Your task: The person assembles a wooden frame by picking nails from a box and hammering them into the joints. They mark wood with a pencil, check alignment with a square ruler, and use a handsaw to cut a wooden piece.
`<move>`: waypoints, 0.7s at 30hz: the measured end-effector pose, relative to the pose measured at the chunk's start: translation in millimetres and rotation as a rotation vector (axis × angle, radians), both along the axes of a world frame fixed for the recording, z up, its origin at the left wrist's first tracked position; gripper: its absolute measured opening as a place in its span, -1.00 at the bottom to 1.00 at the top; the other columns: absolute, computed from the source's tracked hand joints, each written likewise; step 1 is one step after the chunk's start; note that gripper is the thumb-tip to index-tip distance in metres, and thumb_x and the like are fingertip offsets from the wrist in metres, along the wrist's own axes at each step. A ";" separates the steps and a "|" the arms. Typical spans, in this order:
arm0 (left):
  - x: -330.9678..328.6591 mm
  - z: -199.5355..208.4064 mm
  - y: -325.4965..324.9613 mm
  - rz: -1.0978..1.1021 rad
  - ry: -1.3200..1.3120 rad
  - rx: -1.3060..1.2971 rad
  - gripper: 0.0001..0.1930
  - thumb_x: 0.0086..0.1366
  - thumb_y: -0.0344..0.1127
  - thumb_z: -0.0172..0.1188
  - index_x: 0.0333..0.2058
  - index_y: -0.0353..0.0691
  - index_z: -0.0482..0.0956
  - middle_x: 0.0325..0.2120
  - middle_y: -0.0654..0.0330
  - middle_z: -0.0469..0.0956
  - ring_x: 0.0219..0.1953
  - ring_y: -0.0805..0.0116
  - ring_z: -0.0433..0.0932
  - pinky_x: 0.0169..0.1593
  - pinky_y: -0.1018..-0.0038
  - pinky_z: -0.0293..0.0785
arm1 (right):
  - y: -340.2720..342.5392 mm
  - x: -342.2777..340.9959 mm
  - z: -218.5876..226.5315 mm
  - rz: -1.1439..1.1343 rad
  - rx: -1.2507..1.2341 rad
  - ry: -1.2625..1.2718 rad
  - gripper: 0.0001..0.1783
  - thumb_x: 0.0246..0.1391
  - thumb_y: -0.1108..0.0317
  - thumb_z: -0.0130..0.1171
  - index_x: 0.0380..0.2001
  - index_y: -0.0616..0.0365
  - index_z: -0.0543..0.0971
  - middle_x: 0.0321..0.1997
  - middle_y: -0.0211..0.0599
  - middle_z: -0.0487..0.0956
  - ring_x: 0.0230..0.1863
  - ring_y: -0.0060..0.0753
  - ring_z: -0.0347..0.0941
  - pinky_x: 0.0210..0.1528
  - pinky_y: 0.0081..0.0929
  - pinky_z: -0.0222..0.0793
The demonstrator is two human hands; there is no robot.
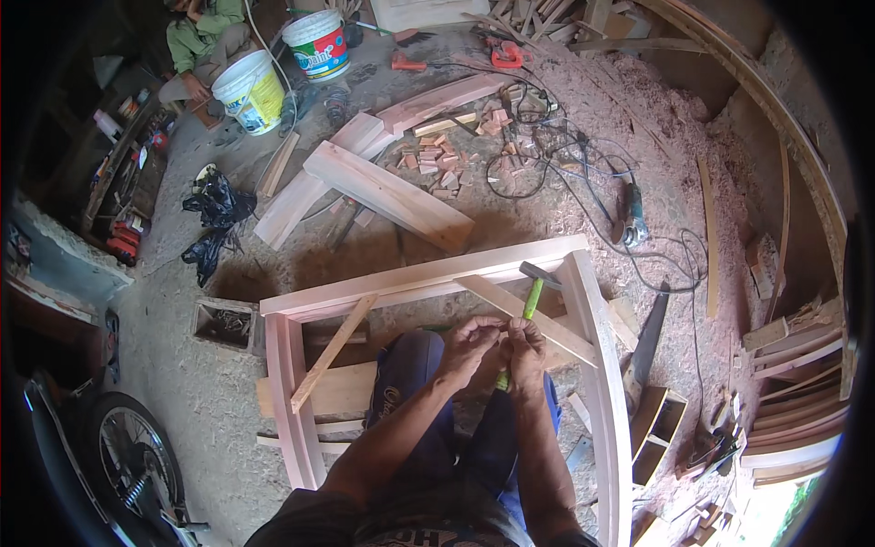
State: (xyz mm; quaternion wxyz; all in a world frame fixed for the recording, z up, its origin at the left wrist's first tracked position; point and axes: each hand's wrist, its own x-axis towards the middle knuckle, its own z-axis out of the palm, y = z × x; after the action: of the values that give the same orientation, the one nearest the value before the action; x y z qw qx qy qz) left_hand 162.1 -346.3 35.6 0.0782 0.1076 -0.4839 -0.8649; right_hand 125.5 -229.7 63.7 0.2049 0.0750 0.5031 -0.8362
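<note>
My right hand [525, 354] is closed round the green handle of a hammer [532, 299], whose dark head points up and away, over the frame's far right corner. Close beside it, my left hand [470, 346] has its fingertips pinched together, almost touching the right hand's fingers. Whatever is between them is too small to make out. Both hands are above my lap, inside a pale wooden frame [428, 266]. One diagonal wooden strip [538, 324] crosses the frame's far right corner, just beyond my hands. A second diagonal strip [334, 354] spans the far left corner.
Beyond the frame lie thick planks [387, 191] and wood offcuts [442, 159]. A handsaw [649, 342], an angle grinder [633, 219] and looping cables are at right. A small wooden box [228, 325] stands left, near a motorbike wheel [135, 456]. Another person [202, 41] sits by buckets [251, 96].
</note>
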 end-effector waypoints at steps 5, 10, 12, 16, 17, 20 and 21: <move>-9.6 -11.6 -0.7 0.212 0.016 -0.267 -0.87 0.42 -0.49 0.21 -0.11 -0.31 0.64 -0.31 0.30 0.65 -0.32 0.67 0.51 -0.24 0.67 0.48 | -29.2 -2.6 -7.3 -0.096 -0.104 -0.143 -0.80 0.38 0.23 0.15 -0.35 0.05 0.52 -0.65 -0.62 0.34 -0.71 -0.77 0.16 -0.72 -0.65 0.16; -13.5 -15.4 -7.8 0.235 -0.008 -0.376 -0.89 0.44 -0.48 0.19 -0.11 -0.29 0.61 -0.38 0.30 0.60 -0.42 0.66 0.50 -0.39 0.68 0.47 | -40.5 -7.9 -16.7 -0.110 -0.072 -0.122 -0.79 0.38 0.22 0.14 -0.35 0.05 0.51 -0.65 -0.59 0.38 -0.70 -0.73 0.21 -0.71 -0.65 0.18; -16.1 -25.8 -13.5 0.196 -0.053 -0.381 -0.91 0.45 -0.44 0.18 -0.12 -0.27 0.58 -0.42 0.33 0.57 -0.43 0.66 0.49 -0.39 0.65 0.48 | -40.4 -12.5 -24.2 -0.068 -0.004 -0.112 -0.81 0.37 0.22 0.15 -0.31 0.06 0.52 -0.61 -0.56 0.42 -0.69 -0.74 0.23 -0.71 -0.65 0.18; -33.2 -55.8 -22.7 0.292 -0.045 -0.342 -0.93 0.46 -0.36 0.18 -0.15 -0.20 0.54 -0.48 0.37 0.52 -0.45 0.66 0.48 -0.39 0.61 0.48 | -39.2 -16.2 -28.3 0.015 0.085 -0.080 -0.81 0.35 0.27 0.17 -0.06 0.08 0.55 -0.53 -0.52 0.47 -0.69 -0.76 0.24 -0.72 -0.65 0.17; -40.3 -63.9 -28.3 0.356 -0.058 -0.295 -0.92 0.46 -0.34 0.19 -0.15 -0.19 0.55 -0.48 0.37 0.52 -0.45 0.66 0.47 -0.39 0.61 0.47 | -37.5 -15.0 -26.3 -0.015 0.111 -0.053 -0.76 0.35 0.28 0.16 0.03 0.07 0.53 -0.55 -0.55 0.44 -0.70 -0.76 0.22 -0.73 -0.65 0.16; -64.8 -87.5 -44.7 0.509 -0.052 -0.227 -0.87 0.45 -0.27 0.21 -0.12 -0.15 0.56 -0.46 0.40 0.52 -0.47 0.68 0.44 -0.42 0.65 0.40 | -28.3 -7.4 -30.4 -0.069 0.177 -0.001 -0.58 0.36 0.32 0.14 0.25 0.02 0.45 -0.58 -0.60 0.37 -0.73 -0.76 0.19 -0.75 -0.67 0.13; -70.3 -94.7 -44.0 0.510 -0.063 -0.204 -0.87 0.46 -0.27 0.21 -0.13 -0.16 0.57 -0.46 0.41 0.51 -0.47 0.68 0.42 -0.42 0.65 0.39 | -20.7 -5.5 -35.4 -0.068 0.191 0.000 -0.53 0.35 0.34 0.14 0.29 0.00 0.41 -0.58 -0.60 0.37 -0.73 -0.76 0.18 -0.75 -0.67 0.12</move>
State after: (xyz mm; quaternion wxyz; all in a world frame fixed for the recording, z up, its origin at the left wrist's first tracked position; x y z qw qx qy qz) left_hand 91.9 -390.3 -59.2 0.2891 0.2443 -0.5279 -0.7603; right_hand 120.1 -250.4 28.3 0.1687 0.1113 0.5777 -0.7909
